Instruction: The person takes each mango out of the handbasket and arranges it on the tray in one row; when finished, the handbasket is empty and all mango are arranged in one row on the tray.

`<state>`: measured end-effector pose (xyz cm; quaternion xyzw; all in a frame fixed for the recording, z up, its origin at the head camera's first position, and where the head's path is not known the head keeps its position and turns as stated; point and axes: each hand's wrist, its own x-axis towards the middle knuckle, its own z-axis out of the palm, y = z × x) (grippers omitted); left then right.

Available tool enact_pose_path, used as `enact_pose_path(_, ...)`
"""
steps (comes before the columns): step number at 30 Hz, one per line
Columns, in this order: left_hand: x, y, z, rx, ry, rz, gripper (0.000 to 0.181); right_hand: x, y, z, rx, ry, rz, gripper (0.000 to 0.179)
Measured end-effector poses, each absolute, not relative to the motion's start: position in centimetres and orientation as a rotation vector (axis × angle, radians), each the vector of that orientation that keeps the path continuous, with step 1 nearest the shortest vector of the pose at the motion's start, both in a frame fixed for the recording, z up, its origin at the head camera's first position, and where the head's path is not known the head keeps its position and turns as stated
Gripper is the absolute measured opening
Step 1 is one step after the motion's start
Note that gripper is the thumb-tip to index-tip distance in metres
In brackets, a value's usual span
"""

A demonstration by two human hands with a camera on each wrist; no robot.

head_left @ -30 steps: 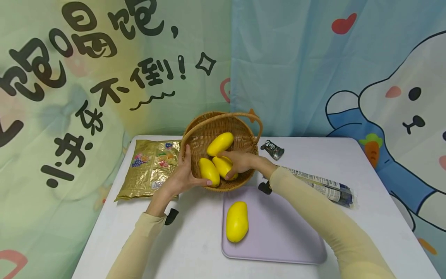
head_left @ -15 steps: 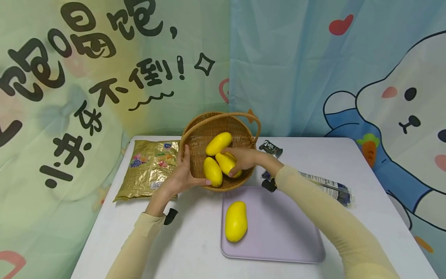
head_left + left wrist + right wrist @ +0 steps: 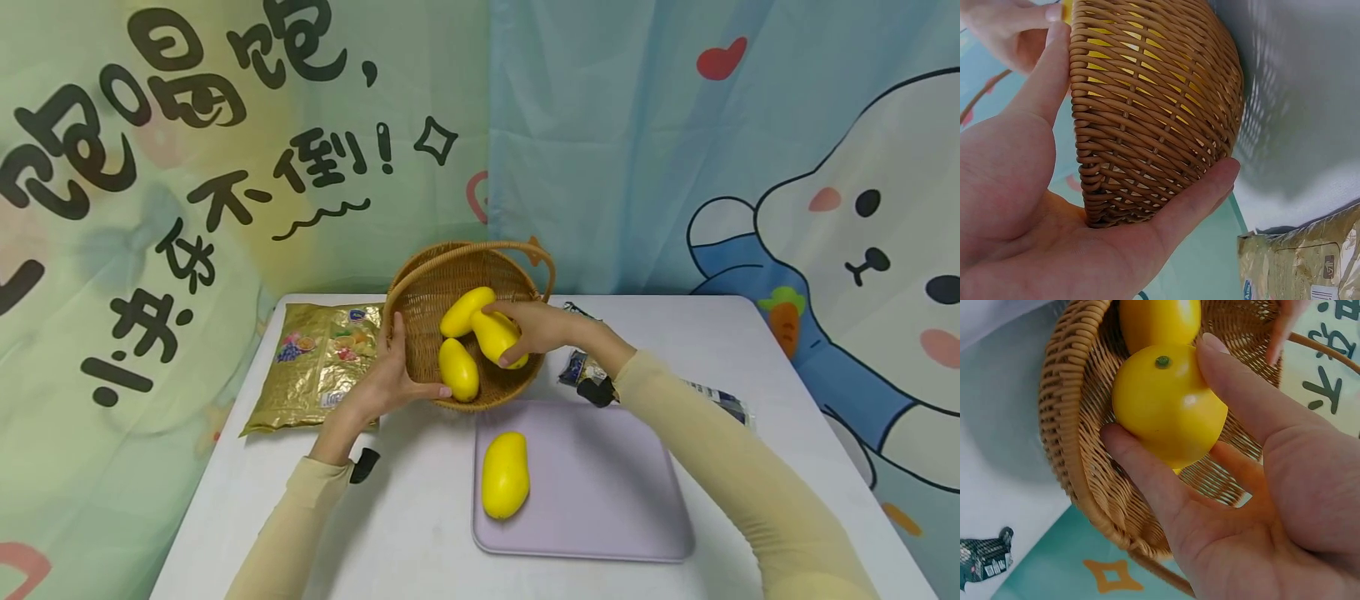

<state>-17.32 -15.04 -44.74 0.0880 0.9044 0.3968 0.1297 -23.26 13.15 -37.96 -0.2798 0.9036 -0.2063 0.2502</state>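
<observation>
Along the left edge of the lavender tray [image 3: 600,492], nearest the person, a loose yellow fruit [image 3: 505,475] is lying flat, its long axis running near to far, almost parallel with that edge. Beyond the tray's far edge the wicker basket [image 3: 420,333] is tilting its mouth toward the person, and the left hand [image 3: 390,379] is clasping it — thumb along the near rim, fingers around the left side. Just inside the near rim, by that thumb, a second fruit [image 3: 459,369] is pointing mostly near to far. Farther in, toward the right rim, the right hand [image 3: 538,325] is holding a third fruit [image 3: 495,337], thumb and fingers set fairly wide around it; its long axis is slanting from far left to near right, the green stem scar [image 3: 1162,361] facing the near right rim. The step in hand seems to be taking fruit out of the basket — the next move likely calls for clearing that rim without tipping the basket. Behind, a fourth fruit [image 3: 467,312] is slanting the opposite way; whether it is touching the held one is hard to tell. Toward the table's left edge, a gold bag [image 3: 315,358] is lying beside the basket.
</observation>
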Motion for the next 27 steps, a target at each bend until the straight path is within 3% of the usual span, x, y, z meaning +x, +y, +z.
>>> enact_pose_path(17, -17.3, -15.2, -45.0, 0.265, 2.628, 1.142, 0.144, -20.1, 17.4, -34.1, -0.755, 2.492, -0.744, 0.089)
enact_pose_path(27, -17.4, -15.2, -44.8, 0.251, 2.616, 1.171, 0.144, -16.3, 19.7, -35.8, -0.668, 2.551, -0.832, 0.091)
